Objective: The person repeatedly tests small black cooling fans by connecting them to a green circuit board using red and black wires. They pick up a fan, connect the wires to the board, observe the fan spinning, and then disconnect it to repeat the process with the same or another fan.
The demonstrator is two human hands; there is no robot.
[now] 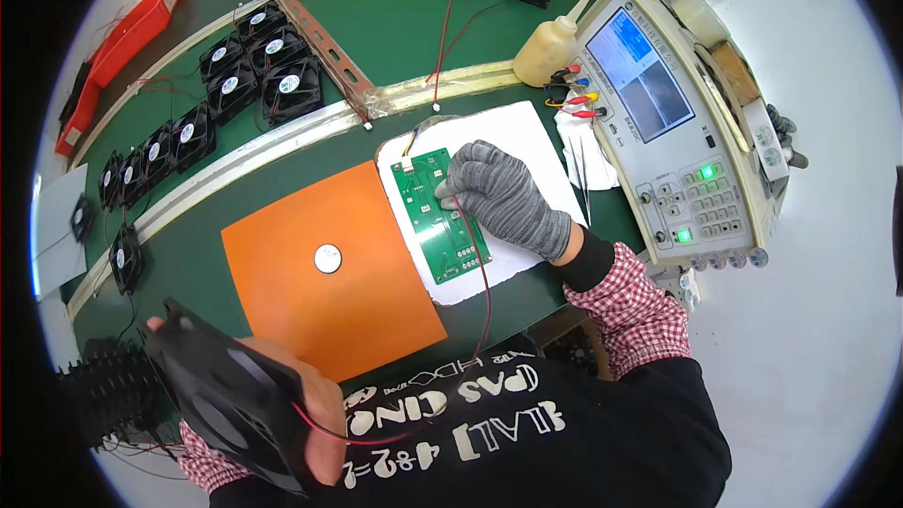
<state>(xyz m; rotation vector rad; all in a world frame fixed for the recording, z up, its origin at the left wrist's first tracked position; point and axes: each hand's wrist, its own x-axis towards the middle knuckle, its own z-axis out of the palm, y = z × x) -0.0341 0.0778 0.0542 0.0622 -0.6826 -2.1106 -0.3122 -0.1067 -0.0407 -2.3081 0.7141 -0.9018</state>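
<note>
Fan (226, 400), black and square, sits in the bare left hand (323, 419) at the lower left, tilted up well above the table (376, 23); the fingers are curled around its frame, partly hidden behind it. A thin red and black wire (488, 310) loops from it, across the front of the black top (527, 452), up to the right hand (508, 196). That hand, in a grey striped glove, has its fingers bent and drawn together, pinching the wire's end over the green circuit board (442, 249); whether the plug is seated is hidden. The board lies on a white pad (531, 150), and just left is an orange mat (282, 245) bearing a round white disc (327, 259). Right of the pad, tweezers (581, 169) rest by a white cloth (599, 158), beside a tester (649, 165) with a lit screen. Near it stands a cream squeeze bottle (546, 52). More black fans (233, 89) line the upper left, near a red bin (122, 61).
</note>
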